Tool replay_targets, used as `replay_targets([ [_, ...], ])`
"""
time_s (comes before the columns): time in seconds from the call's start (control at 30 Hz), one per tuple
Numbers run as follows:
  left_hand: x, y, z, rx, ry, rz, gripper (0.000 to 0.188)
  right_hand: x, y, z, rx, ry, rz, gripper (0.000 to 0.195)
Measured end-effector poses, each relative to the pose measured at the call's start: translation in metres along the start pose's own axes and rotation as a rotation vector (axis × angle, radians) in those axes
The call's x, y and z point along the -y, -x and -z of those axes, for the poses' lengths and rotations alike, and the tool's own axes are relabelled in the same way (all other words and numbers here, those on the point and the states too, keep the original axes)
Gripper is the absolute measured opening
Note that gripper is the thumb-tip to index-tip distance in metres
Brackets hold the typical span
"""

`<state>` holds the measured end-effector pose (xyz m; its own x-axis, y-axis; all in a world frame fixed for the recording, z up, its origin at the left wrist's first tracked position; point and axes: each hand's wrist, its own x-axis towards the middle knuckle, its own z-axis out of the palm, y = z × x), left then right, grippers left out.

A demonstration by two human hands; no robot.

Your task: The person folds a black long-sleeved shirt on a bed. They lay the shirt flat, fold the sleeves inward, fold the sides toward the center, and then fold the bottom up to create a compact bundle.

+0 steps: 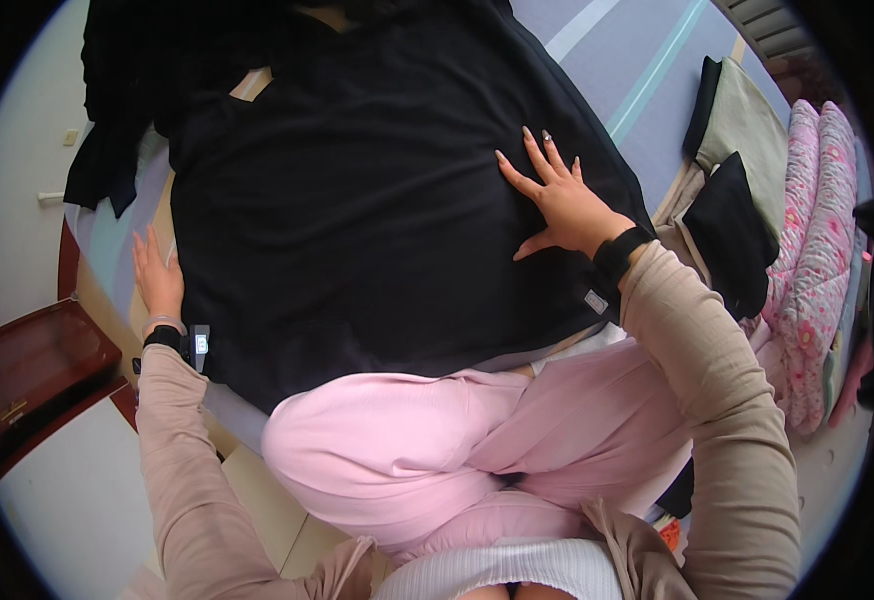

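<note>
A large black garment [362, 195] is spread out in front of me on a bed with a striped blue sheet [587, 60]. My right hand [564, 199] lies palm down on the garment's right half, fingers spread, with a ring on one finger. At the garment's left edge my left hand [157, 274] rests with its fingers extended and nothing in its grasp. A small pale tag [596, 301] shows near the garment's lower right corner. Through a small gap at the upper left, the sheet [252, 84] is visible.
Folded clothes, a pale green one [744, 135] and a black one [729, 232], lie at the right. Beside them stand pink floral quilts [819, 262]. A dark red wooden cabinet [46, 367] is at the left, by a white wall [16, 187]. My pink-trousered legs [407, 435] touch the near edge.
</note>
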<state>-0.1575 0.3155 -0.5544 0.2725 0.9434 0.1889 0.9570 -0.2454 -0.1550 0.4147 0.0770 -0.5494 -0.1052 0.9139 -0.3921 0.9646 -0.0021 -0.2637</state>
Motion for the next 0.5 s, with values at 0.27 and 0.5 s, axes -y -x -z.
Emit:
replay_targets([
  [0.27,-0.091,0.132,0.09,0.87,1.154,0.374,0.041,0.017,0.007,0.024,0.145,0.059,-0.167,0.139],
  [0.5,-0.063,0.188,0.088,1.002,1.477,0.501,0.034,0.167,0.012,-0.016,0.25,-0.685,0.235,0.061],
])
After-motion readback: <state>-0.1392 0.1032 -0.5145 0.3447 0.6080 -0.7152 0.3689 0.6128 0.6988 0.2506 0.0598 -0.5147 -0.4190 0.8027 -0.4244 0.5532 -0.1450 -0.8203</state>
